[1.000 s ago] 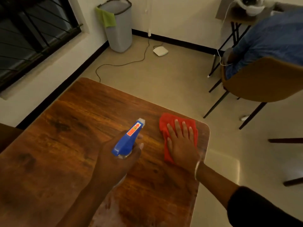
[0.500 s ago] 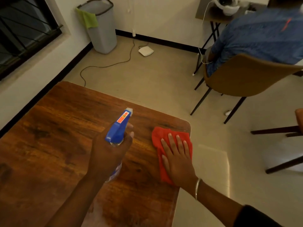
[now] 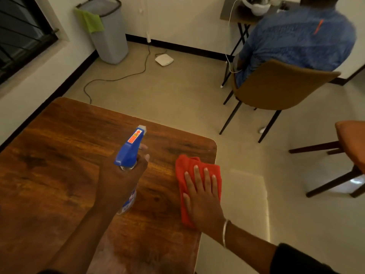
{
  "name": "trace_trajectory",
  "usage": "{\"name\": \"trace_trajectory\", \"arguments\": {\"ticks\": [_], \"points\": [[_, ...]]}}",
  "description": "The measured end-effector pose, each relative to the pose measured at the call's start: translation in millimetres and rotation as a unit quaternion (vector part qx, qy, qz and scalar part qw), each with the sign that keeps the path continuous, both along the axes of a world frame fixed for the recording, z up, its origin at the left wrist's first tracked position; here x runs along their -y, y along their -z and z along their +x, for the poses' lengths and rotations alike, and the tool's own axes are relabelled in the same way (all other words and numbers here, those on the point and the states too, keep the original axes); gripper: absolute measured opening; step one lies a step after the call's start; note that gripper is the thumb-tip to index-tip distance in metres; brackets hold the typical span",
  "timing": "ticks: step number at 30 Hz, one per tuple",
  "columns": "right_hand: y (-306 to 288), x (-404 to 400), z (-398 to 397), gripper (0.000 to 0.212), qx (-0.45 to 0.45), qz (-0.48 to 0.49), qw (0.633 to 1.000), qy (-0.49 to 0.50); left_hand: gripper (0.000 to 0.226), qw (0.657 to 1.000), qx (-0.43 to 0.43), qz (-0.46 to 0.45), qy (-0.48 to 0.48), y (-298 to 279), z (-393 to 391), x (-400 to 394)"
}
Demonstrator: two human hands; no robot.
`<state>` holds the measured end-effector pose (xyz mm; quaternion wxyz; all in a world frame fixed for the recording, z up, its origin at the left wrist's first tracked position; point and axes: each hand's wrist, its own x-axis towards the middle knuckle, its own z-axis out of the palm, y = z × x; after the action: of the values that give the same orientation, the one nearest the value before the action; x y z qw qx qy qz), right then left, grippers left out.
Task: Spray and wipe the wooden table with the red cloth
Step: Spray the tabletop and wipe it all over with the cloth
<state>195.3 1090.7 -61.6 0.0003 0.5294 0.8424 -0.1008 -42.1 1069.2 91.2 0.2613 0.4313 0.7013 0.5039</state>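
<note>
The wooden table (image 3: 59,155) fills the lower left of the head view. My left hand (image 3: 120,180) grips a spray bottle (image 3: 130,149) with a blue trigger head, held above the table's middle, nozzle pointing toward the far edge. A folded red cloth (image 3: 184,167) lies at the table's right edge, slightly overhanging it. My right hand (image 3: 203,196) presses flat on the cloth with straight fingers. A dull wet patch shows on the wood near the front edge.
A person in a blue shirt (image 3: 296,36) sits on a brown chair (image 3: 276,86) at the far right. Another chair (image 3: 351,147) stands at the right. A grey bin (image 3: 110,36) with a green cloth, a cable and a white device (image 3: 164,59) are on the floor.
The view has shifted, so the table corner sits lower and further right. The spray bottle has risen and tilted more upright. My right hand stays flat on the cloth near the edge.
</note>
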Motion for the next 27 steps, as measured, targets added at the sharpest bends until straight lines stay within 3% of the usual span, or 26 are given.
{"name": "trace_trajectory", "arguments": {"ticks": [5,10,14,18,21,25,27], "points": [[-8.9,-54.5,4.2,0.069,0.030,0.002,0.999,-0.017,0.057,0.999,-0.025,0.006,0.019,2.4,-3.2,-5.2],[-21.6,-148.1,-22.8,0.068,0.022,-0.044,0.995,0.088,0.027,0.999,-0.024,0.024,0.009,6.0,-4.9,5.2],[-13.3,-101.6,-19.2,0.069,0.021,-0.020,0.998,0.054,0.021,0.998,-0.007,0.070,-0.008,1.8,-8.7,9.9],[-5.8,3.2,-0.8,0.069,0.002,-0.014,0.995,-0.097,0.026,0.996,0.010,0.082,-0.029,1.4,-9.8,14.6],[-8.8,15.5,10.1,0.069,0.008,-0.022,0.984,-0.179,0.017,0.999,0.002,0.050,-0.009,3.3,-9.0,20.0],[-22.4,-58.7,-19.3,0.071,0.013,-0.012,0.994,-0.111,0.024,0.999,-0.016,0.029,0.021,6.4,-12.8,31.6],[-24.6,-89.3,-37.4,0.073,0.005,-0.027,0.998,-0.054,0.015,0.999,-0.019,0.040,0.013,4.4,-17.2,40.5]]}}
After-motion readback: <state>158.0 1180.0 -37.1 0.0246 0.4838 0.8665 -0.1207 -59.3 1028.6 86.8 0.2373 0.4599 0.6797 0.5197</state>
